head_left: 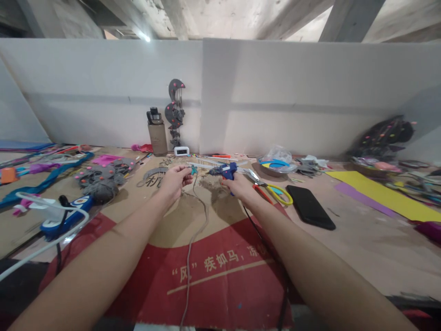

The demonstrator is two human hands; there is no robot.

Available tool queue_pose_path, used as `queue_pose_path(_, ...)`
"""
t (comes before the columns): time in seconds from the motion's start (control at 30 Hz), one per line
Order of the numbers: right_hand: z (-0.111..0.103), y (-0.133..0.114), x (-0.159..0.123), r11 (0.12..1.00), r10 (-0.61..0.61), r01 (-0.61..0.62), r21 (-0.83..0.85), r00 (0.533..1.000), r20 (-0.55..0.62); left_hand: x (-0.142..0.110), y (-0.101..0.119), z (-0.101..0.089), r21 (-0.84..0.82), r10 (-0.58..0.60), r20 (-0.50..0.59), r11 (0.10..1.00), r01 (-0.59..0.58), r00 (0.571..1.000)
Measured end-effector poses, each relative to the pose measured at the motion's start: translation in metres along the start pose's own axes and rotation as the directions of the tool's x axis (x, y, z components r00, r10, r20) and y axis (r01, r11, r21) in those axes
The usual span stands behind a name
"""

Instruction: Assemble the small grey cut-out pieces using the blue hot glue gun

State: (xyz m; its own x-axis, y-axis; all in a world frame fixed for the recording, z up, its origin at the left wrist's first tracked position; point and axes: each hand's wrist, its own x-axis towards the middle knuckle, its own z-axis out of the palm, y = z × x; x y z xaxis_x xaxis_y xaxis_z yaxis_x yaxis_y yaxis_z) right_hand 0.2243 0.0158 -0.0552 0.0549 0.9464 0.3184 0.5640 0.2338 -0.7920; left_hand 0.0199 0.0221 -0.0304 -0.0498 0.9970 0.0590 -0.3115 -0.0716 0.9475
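Note:
Near the middle of the table, my right hand (237, 185) is wrapped round a blue hot glue gun (225, 171), its nozzle pointing left. My left hand (177, 180) pinches a small teal piece (193, 170) just left of the nozzle; its exact kind is too small to tell. A grey cord (206, 216) hangs below the teal piece and runs down over the cardboard (172, 230) toward me. From the glue gun's handle a black cable (253, 220) trails toward the front edge. Scissors with yellow handles (280, 194) lie right of my right hand.
A black phone (310, 207) lies to the right, near yellow paper (389, 193). At the back stand a bottle (157, 135) and a small clock (181, 151). A blue-and-white power strip (67, 216) with cables and grey yarn (99, 189) are on the left. A bowl (275, 169) sits behind the scissors.

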Motion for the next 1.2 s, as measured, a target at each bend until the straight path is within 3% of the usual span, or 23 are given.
queue_pose_path(0.1, -0.005, 0.013, 0.002, 0.933, 0.019, -0.013, -0.36, 1.0, 0.014, -0.002, -0.003, 0.003, 0.035, 0.019, 0.043, 0.999, -0.021, 0.999)
queue_pose_path(0.17, -0.011, 0.011, -0.002, 0.853, -0.06, 0.014, -0.522, 0.996, -0.072, -0.002, -0.005, 0.004, 0.055, 0.033, 0.058, 0.998, -0.036, 0.998)
queue_pose_path(0.27, -0.017, -0.007, -0.009, 0.834, -0.181, 0.05, -0.549, 0.966, -0.187, -0.003, -0.006, 0.006, 0.102, 0.071, 0.058, 0.992, -0.076, 0.996)
queue_pose_path(0.33, -0.013, -0.022, -0.014, 0.914, -0.217, 0.133, -0.384, 0.959, -0.184, -0.004, -0.006, 0.007, 0.163, 0.123, 0.056, 0.978, -0.13, 0.991)
queue_pose_path(0.4, -0.001, -0.035, -0.018, 0.988, -0.153, 0.149, -0.05, 0.983, -0.105, -0.006, -0.006, 0.009, 0.239, 0.2, 0.062, 0.948, -0.209, 0.978)
queue_pose_path(0.43, 0.006, -0.039, -0.021, 0.985, -0.106, 0.114, 0.132, 0.992, -0.06, -0.008, -0.005, 0.011, 0.276, 0.238, 0.074, 0.928, -0.249, 0.968)
queue_pose_path(0.53, 0.027, -0.047, -0.027, 0.866, -0.034, -0.009, 0.5, 0.996, 0.077, -0.014, -0.004, 0.016, 0.335, 0.315, 0.122, 0.88, -0.338, 0.941)
queue_pose_path(0.63, 0.032, -0.047, -0.028, 0.784, 0.018, -0.088, 0.615, 0.993, 0.119, -0.02, -0.005, 0.021, 0.33, 0.308, 0.154, 0.88, -0.342, 0.939)
queue_pose_path(0.73, 0.024, -0.044, -0.026, 0.847, 0.035, -0.06, 0.528, 0.998, 0.057, -0.021, -0.007, 0.022, 0.295, 0.27, 0.161, 0.904, -0.308, 0.949)
queue_pose_path(0.87, 0.013, -0.044, -0.025, 0.947, -0.074, 0.088, 0.307, 0.996, -0.058, -0.018, -0.01, 0.022, 0.232, 0.213, 0.145, 0.942, -0.243, 0.966)
queue_pose_path(1.03, 0.009, -0.048, -0.029, 0.969, -0.19, 0.203, 0.14, 0.976, -0.105, -0.019, -0.01, 0.023, 0.178, 0.184, 0.18, 0.96, -0.216, 0.966)
queue_pose_path(1.2, 0.008, -0.048, -0.031, 0.979, -0.199, 0.202, 0.027, 0.975, -0.101, -0.025, -0.009, 0.026, 0.199, 0.154, 0.218, 0.96, -0.198, 0.964)
